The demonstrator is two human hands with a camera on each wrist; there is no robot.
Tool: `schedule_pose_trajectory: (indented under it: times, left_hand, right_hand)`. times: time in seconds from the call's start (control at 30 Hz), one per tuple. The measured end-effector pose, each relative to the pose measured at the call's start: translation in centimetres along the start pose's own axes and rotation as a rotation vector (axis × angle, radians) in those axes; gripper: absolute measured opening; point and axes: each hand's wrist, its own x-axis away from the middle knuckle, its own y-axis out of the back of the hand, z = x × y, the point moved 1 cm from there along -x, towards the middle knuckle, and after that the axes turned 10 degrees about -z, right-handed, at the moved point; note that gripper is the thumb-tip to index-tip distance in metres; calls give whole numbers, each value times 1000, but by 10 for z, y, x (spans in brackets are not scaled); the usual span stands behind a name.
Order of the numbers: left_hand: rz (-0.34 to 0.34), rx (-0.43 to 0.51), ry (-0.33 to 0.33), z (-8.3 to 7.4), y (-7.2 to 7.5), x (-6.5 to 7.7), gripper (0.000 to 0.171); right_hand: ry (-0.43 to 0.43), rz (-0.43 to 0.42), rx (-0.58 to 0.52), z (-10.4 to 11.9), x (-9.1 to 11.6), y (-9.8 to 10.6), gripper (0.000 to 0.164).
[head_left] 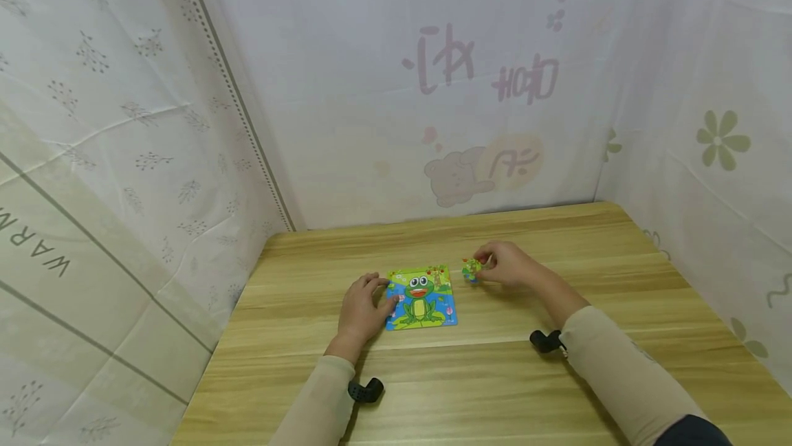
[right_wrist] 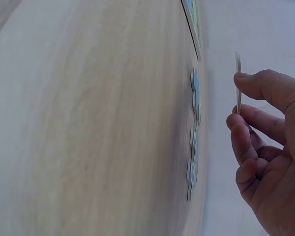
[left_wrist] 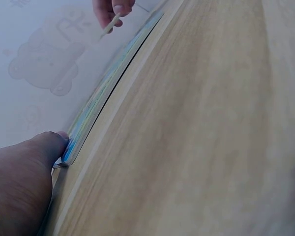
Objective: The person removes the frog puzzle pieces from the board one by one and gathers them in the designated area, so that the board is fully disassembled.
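A square frog puzzle (head_left: pixel 420 305) lies flat on the table, showing a green frog on a blue and green ground. My left hand (head_left: pixel 363 307) rests at its left side, with the thumb (left_wrist: pixel 56 142) touching the puzzle's edge. To the right of the puzzle, my right hand (head_left: pixel 504 264) pinches a thin puzzle piece (right_wrist: pixel 238 83) between thumb and fingers, raised off the table. The right wrist view shows this piece edge-on. Several loose puzzle pieces (right_wrist: pixel 194 96) lie on the table below that hand; in the head view they and the held piece overlap.
The wooden table (head_left: pixel 433 384) reaches back to a pale printed curtain (head_left: pixel 371 123), and similar curtains hang at the left and right. A black wrist camera (head_left: pixel 366 391) sits at the left sleeve, another black camera (head_left: pixel 546 341) at the right sleeve.
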Motion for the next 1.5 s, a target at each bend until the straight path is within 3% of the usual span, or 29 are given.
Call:
schedule_pose_trajectory:
  times: [0.43, 1.3, 1.5]
  left_hand:
    - [4, 19, 14, -1, 1, 0, 43]
    - [6, 15, 13, -1, 0, 0, 44]
    - [2, 17, 7, 0, 1, 1, 43]
  right_hand:
    - [-29, -34, 18, -25, 15, 17, 39]
    - [-195, -69, -30, -68, 44, 50, 44]
    - [-184, -57, -41, -75, 46, 52, 43]
